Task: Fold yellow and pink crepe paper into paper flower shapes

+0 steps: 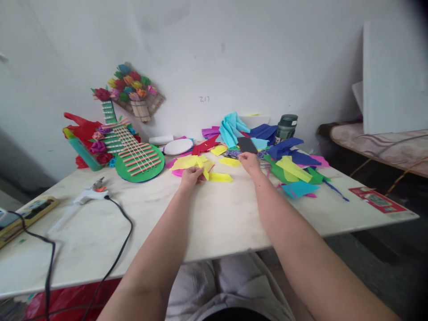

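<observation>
My left hand pinches a folded strip of yellow crepe paper just over the table. Under and behind it lie larger yellow sheets on pink paper. Another yellow strip rests flat to its right. My right hand is closed at the fingertips, beside a dark phone and a purple-blue patterned bundle. What those fingers hold, if anything, is too small to make out. A short yellow piece lies just left of them.
A green paper guitar with flowers leans at the left. A white glue gun and its black cord lie before it. Coloured paper scraps spread at the right, with a dark green bottle behind. A white disc sits at the back.
</observation>
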The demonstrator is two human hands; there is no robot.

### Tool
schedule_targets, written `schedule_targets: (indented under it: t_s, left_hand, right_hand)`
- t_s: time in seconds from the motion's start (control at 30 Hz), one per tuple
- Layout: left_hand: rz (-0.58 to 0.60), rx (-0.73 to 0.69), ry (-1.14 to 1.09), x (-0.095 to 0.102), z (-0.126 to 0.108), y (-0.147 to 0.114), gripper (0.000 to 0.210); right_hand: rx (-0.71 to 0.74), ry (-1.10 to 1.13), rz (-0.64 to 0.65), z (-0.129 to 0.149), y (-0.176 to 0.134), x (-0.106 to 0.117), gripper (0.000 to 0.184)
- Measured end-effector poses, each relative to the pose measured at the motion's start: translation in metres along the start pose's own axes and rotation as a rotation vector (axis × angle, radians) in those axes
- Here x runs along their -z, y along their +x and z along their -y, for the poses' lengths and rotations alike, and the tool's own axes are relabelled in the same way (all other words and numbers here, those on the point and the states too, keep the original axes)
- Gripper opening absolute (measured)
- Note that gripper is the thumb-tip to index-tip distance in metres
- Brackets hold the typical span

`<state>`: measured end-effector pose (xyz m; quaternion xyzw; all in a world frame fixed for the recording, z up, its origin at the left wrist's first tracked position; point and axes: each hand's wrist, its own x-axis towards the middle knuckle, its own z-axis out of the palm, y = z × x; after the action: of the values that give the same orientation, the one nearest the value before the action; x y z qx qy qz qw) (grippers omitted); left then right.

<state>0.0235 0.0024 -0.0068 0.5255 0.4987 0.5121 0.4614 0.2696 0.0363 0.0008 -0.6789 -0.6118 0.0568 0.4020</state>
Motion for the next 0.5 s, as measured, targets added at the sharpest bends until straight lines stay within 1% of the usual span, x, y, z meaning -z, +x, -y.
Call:
schedule_targets:
  t_s: [0.07,0.13,0.2,0.27,0.33,0.43,0.5]
  left_hand:
    - [0.004,-0.005,0.009,0.000,0.000,0.000,0.036]
    - [0.005,-0.009,0.012,0.000,0.000,-0.001,0.037]
    - [0.007,-0.012,0.009,0.000,0.000,-0.001,0.037]
    - [0.011,-0.011,0.003,0.000,0.000,-0.001,0.037]
    - [0.014,-0.007,0.003,-0.001,0.000,-0.001,0.037]
    - [0.011,-0.010,0.006,-0.001,0.000,-0.001,0.036]
    - [0.012,-0.012,0.011,-0.001,0.000,-0.001,0.035]
  right_hand:
    - [0.033,-0.075,0.010,-0.001,-0.001,-0.003,0.025]
    - [0.094,-0.154,0.075,-0.001,-0.002,-0.007,0.024]
    - [0.120,-0.221,0.147,-0.001,-0.002,-0.013,0.028]
    - [0.127,-0.257,0.189,-0.001,-0.001,-0.016,0.034]
    - [0.133,-0.265,0.164,-0.001,0.000,-0.017,0.038]
    - [0.124,-0.276,0.076,-0.001,0.003,-0.015,0.040]
    - [0.120,-0.294,0.063,-0.001,0.003,-0.015,0.040]
